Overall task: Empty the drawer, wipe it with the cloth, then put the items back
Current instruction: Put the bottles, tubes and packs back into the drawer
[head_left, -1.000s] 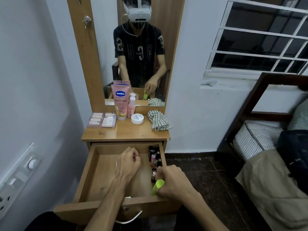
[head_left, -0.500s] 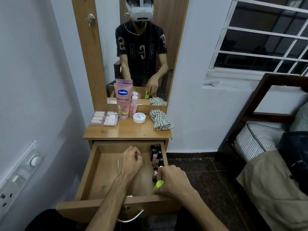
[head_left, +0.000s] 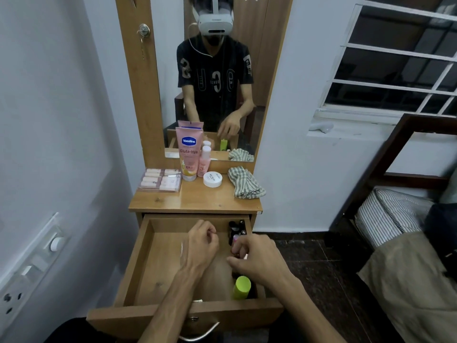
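Note:
The wooden drawer (head_left: 138,263) is pulled out below the dresser top. A lime-green bottle (head_left: 241,287) stands upright in its front right corner, with nothing touching it. Several small dark bottles (head_left: 235,229) line the right wall behind it. My right hand (head_left: 259,259) hovers over those small bottles with its fingers bent down, and I see nothing held in it. Over the middle of the drawer my left hand (head_left: 201,243) hangs loosely curled, holding nothing. The striped cloth (head_left: 246,185) lies crumpled on the dresser top at the right.
On the dresser top (head_left: 195,201) stand a pink Vaseline tube (head_left: 189,154), a small pink bottle (head_left: 204,162), a white jar (head_left: 212,179) and a clear box of small items (head_left: 160,180). A mirror rises behind. A wall is close on the left and a bed on the right.
My right hand has let go of the green bottle, which now stands upright, and has moved back over the small bottles. My left hand has barely moved.

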Demonstrator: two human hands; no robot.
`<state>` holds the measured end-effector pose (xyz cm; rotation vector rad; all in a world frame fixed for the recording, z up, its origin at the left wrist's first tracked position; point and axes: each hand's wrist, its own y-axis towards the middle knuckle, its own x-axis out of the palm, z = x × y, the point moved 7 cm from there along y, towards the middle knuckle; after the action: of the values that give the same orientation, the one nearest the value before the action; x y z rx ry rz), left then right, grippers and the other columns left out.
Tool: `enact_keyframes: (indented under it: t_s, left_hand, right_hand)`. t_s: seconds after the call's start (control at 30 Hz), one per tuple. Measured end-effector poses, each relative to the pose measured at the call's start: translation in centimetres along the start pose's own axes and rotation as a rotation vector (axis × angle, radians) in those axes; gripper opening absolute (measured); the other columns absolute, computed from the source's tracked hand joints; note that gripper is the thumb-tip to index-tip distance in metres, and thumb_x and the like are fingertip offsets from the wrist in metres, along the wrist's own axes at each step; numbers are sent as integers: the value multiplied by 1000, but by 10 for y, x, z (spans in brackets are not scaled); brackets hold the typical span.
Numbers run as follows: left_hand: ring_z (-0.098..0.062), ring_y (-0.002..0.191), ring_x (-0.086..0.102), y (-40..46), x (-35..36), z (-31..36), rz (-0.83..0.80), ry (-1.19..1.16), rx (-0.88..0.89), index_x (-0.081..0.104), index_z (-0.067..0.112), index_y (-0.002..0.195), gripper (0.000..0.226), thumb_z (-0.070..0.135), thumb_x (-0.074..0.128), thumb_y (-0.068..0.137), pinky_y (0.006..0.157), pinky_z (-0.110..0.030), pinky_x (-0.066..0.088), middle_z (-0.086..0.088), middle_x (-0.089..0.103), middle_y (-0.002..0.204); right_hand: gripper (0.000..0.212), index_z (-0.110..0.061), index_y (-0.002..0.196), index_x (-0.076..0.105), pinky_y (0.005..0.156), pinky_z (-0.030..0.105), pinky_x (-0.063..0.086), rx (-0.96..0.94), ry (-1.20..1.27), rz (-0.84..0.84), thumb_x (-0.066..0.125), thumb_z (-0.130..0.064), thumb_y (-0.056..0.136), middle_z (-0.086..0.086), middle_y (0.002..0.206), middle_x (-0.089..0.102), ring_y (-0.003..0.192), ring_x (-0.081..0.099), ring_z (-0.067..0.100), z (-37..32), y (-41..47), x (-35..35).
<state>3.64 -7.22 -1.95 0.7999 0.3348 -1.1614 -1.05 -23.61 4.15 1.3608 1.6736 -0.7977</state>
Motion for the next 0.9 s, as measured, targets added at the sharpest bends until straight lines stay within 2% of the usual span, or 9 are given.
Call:
enact_keyframes:
  t_s: [0.17, 0.23, 0.4, 0.5, 0.6, 0.67, 0.8, 0.9]
  left_hand:
    - [-7, 64, 54, 2, -15, 7, 122, -140, -27, 60, 24, 76, 11, 14, 64, 77, 56, -33, 48, 11, 57, 77]
    - [-7, 62, 56, 7, -26, 5, 193, -190, -76, 62, 25, 77, 17, 9, 66, 79, 56, -33, 49, 11, 59, 75]
    - [-4, 67, 55, 41, -64, 12, 313, -184, -39, 66, 20, 83, 12, 8, 69, 84, 58, -22, 46, 9, 58, 76]
    - [-5, 72, 57, 76, -83, 10, 351, -141, -43, 66, 21, 88, 10, 12, 68, 85, 62, -15, 43, 10, 59, 83]
    - [-7, 75, 57, 105, -88, 0, 296, -101, -91, 66, 23, 88, 11, 14, 68, 82, 62, -20, 45, 12, 59, 86]
    - [-7, 76, 57, 114, -83, -5, 224, -55, -92, 66, 23, 89, 12, 15, 69, 81, 62, -16, 41, 13, 60, 87]
    - [-4, 71, 55, 107, -76, -9, 172, -14, -41, 67, 21, 89, 13, 12, 68, 80, 67, -5, 36, 12, 60, 86]
    - [-3, 68, 55, 94, -71, -8, 138, -8, 37, 66, 22, 86, 11, 12, 67, 81, 61, -15, 40, 13, 59, 84]
  right_hand:
    - [9, -28, 83, 74, 66, 22, 53, -10, 136, 134, 73, -35, 77, -11, 68, 69, 68, 64, 2, -23, 43, -25]
    - [9, -28, 86, 75, 68, 22, 53, -22, 173, 181, 73, -31, 78, -11, 68, 69, 69, 64, 2, -33, 63, -34]
    - [26, -23, 103, 76, 81, 34, 60, 20, 201, 253, 73, -26, 78, -11, 80, 72, 80, 67, 6, -42, 121, -37]
    - [40, -19, 116, 74, 80, 32, 55, 51, 159, 299, 73, -25, 76, -3, 98, 75, 94, 68, 18, -44, 155, -32]
    - [32, -16, 107, 69, 71, 33, 46, 55, 80, 296, 74, -29, 78, 3, 104, 71, 97, 65, 24, -48, 182, -24]
    - [27, -17, 100, 61, 70, 32, 39, 54, 21, 285, 74, -32, 81, 4, 104, 65, 96, 62, 25, -52, 198, -18]
    - [38, -17, 109, 58, 76, 34, 46, 89, -78, 245, 76, -38, 82, 6, 113, 63, 101, 61, 25, -56, 221, -7]
    - [32, -17, 104, 59, 80, 37, 50, 104, -148, 214, 73, -38, 85, 8, 111, 65, 100, 63, 25, -57, 228, -5]
